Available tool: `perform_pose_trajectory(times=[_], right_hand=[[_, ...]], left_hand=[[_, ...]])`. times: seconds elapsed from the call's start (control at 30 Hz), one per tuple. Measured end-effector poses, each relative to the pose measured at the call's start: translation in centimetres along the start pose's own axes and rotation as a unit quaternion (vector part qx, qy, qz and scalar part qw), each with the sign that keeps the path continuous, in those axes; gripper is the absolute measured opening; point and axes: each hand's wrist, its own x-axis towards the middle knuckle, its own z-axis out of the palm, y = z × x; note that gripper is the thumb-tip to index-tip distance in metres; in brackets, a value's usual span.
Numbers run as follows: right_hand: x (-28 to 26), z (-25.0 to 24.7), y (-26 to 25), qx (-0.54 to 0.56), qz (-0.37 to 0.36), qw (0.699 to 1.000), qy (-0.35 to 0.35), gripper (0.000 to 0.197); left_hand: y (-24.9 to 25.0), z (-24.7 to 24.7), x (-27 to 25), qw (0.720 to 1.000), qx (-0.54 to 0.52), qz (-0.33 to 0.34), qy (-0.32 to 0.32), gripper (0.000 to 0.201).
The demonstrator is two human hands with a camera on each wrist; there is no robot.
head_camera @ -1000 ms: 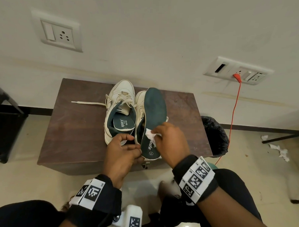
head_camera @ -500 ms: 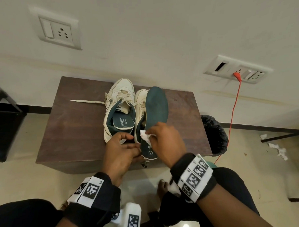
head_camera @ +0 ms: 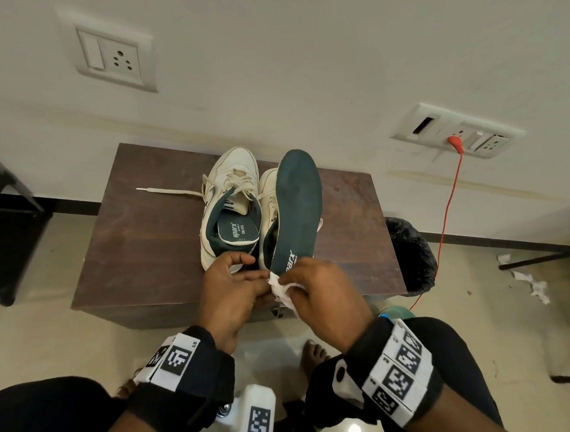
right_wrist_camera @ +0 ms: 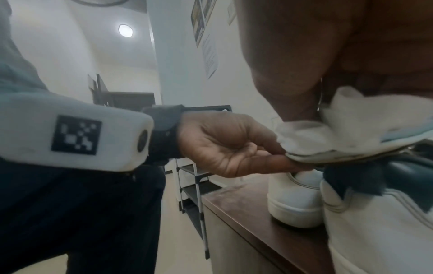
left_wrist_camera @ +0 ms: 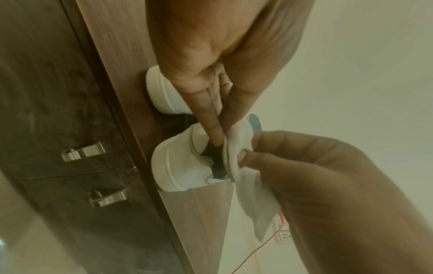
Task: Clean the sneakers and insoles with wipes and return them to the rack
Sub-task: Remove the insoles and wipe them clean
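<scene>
Two white sneakers stand on the brown cabinet top (head_camera: 141, 241); the left sneaker (head_camera: 227, 198) has its insole inside. A dark green insole (head_camera: 297, 202) is held up over the right sneaker (head_camera: 269, 193), hiding most of it. My left hand (head_camera: 247, 278) pinches the insole's heel end from the left, fingers under it (right_wrist_camera: 269, 163). My right hand (head_camera: 312, 283) grips a white wipe (head_camera: 282, 289) folded over the heel edge (left_wrist_camera: 241, 140), with the wipe's tail hanging below.
A loose lace (head_camera: 168, 191) trails left of the shoes. A black-lined bin (head_camera: 409, 256) stands right of the cabinet, beside an orange cable (head_camera: 449, 202). Crumpled wipes (head_camera: 528, 280) lie on the floor. A metal rack (right_wrist_camera: 194, 176) stands behind me, left.
My right hand has drawn the wipe down the insole from above its printed logo to the heel edge. The left hand keeps its hold at the heel.
</scene>
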Motion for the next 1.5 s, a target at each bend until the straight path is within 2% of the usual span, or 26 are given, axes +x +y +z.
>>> perform_pose_trajectory(times=[0.07, 0.17, 0.23, 0.5, 0.63, 0.77, 0.9, 1.03, 1.17, 1.3, 1.5], right_hand=[[0.9, 0.0, 1.0, -0.038, 0.033, 0.999, 0.016, 0.024], [2.5, -0.4, 2.3, -0.060, 0.069, 0.992, 0.088, 0.023], [3.0, -0.5, 2.6, -0.065, 0.073, 0.989, 0.112, 0.021], [-1.5, 1.7, 0.6, 0.012, -0.017, 0.998, 0.062, 0.022], [-0.1, 1.0, 1.8, -0.003, 0.034, 0.994, 0.100, 0.022], [2.2, 0.0, 3.3, -0.010, 0.119, 0.983, 0.141, 0.024], [2.7, -0.1, 3.7, 0.085, 0.172, 0.968, 0.162, 0.024], [2.2, 0.4, 3.7, 0.194, 0.211, 0.944, 0.164, 0.012], [2.2, 0.5, 3.8, 0.243, 0.244, 0.926, 0.154, 0.012], [2.3, 0.4, 4.2, 0.282, 0.242, 0.915, 0.156, 0.006], [1.7, 0.8, 6.0, 0.318, 0.259, 0.893, 0.183, 0.021]], left_hand=[[0.0, 0.0, 0.2, 1.000, -0.001, 0.004, 0.004, 0.038], [0.0, 0.1, 0.3, 1.000, -0.001, 0.009, 0.001, 0.036], [0.0, 0.1, 0.3, 1.000, -0.007, 0.010, 0.003, 0.035], [0.1, 0.1, 0.3, 1.000, -0.003, 0.009, 0.009, 0.034], [0.0, 0.1, 0.4, 1.000, 0.014, 0.012, 0.001, 0.031], [0.2, 0.2, 0.4, 1.000, 0.023, 0.009, -0.009, 0.036], [0.3, 0.2, 0.4, 0.999, 0.046, 0.010, -0.020, 0.041], [0.3, 0.5, 0.2, 0.996, 0.080, 0.014, -0.041, 0.037], [0.5, 0.8, -0.4, 0.992, 0.100, 0.018, -0.070, 0.036], [0.6, 1.1, -0.3, 0.990, 0.110, 0.018, -0.084, 0.034], [0.1, 2.2, -0.2, 0.978, 0.180, 0.057, -0.087, 0.030]])
